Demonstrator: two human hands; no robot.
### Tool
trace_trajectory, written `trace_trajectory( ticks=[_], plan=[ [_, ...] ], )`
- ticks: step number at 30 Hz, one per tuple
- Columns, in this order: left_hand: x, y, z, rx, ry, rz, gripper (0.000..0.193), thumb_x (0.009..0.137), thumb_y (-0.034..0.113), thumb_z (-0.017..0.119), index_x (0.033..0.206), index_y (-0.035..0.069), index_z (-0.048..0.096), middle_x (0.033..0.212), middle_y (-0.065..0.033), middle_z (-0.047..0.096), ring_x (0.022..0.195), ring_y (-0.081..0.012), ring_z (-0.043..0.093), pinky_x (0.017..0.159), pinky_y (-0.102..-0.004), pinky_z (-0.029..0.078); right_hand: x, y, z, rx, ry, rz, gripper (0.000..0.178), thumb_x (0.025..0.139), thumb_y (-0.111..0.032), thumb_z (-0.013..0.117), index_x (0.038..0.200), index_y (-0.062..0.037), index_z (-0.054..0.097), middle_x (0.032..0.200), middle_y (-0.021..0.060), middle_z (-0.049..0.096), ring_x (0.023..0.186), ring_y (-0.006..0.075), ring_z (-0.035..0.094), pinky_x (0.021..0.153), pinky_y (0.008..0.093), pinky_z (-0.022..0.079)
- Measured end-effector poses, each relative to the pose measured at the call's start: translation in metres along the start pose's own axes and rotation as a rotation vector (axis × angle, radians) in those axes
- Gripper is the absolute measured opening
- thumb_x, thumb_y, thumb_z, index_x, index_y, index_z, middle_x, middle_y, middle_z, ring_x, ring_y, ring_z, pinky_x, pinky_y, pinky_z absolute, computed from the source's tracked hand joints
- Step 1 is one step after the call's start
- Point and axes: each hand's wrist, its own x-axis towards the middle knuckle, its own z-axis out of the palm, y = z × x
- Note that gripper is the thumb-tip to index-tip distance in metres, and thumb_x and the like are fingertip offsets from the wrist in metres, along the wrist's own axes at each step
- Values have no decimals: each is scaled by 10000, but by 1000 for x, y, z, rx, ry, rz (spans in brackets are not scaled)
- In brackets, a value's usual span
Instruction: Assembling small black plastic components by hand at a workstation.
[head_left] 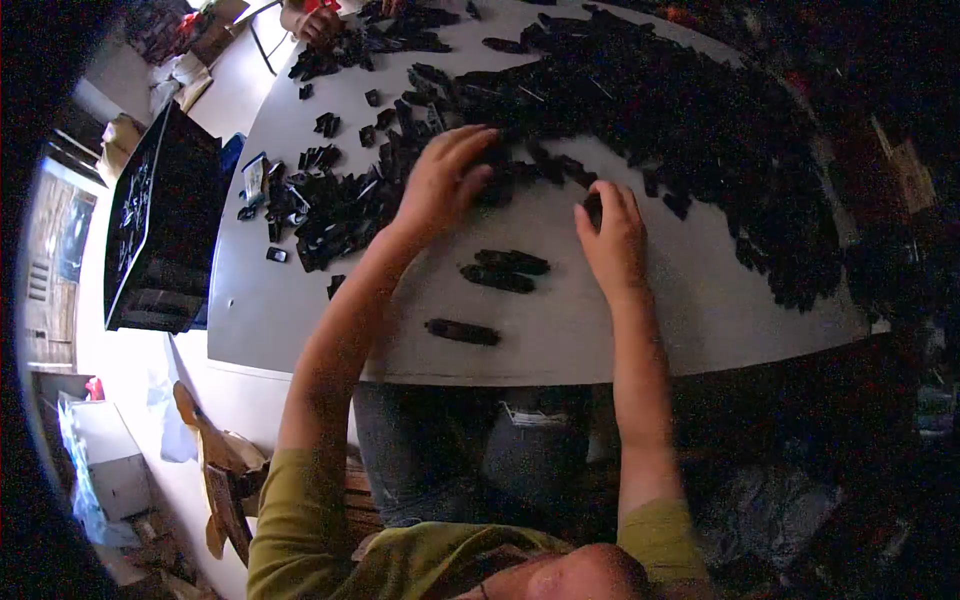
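Observation:
My left hand (445,182) reaches over the heap of small black parts, with its fingers stretched and apart; I see nothing held in it. My right hand (615,238) is curled near the inner edge of the larger pile. Between its thumb and fingers is a small dark part (594,207), mostly covered by the fingers. Nearer to me, two long black parts (505,268) lie side by side, touching or almost so. Another long black part (463,332) rests alone closer to the front edge. Their exact kind is too dark to make out.
A wide pile of black parts (720,150) curves across the white table (300,335). Shorter black pieces (335,215) are scattered at the left. A black crate (165,225) stands beyond the table's left edge. Another person's hand (318,27) is at the far left.

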Motion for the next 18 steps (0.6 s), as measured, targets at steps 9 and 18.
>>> trace_trajectory(
  ticks=[9, 18],
  plan=[
    [-29, 24, -39, -66, -47, -199, 176, 773, 50, 607, 948, 33, 618, 968, -124, 568, 929, -309, 546, 774, -348, 456, 5, -4, -3, 276, 39, -54, 165, 795, -50, 634, 942, -18, 566, 830, 78, 584, 739, 182, 593, 649, 297, 477],
    [-34, 43, -21, 186, -520, -252, 173, 775, 196, 602, 900, 80, 571, 900, -101, 559, 887, -286, 535, 735, -384, 468, -1, -16, -2, 220, -241, 14, 178, 775, -57, 669, 934, -2, 614, 758, 43, 563, 682, 91, 549, 588, 244, 440]
  ],
)
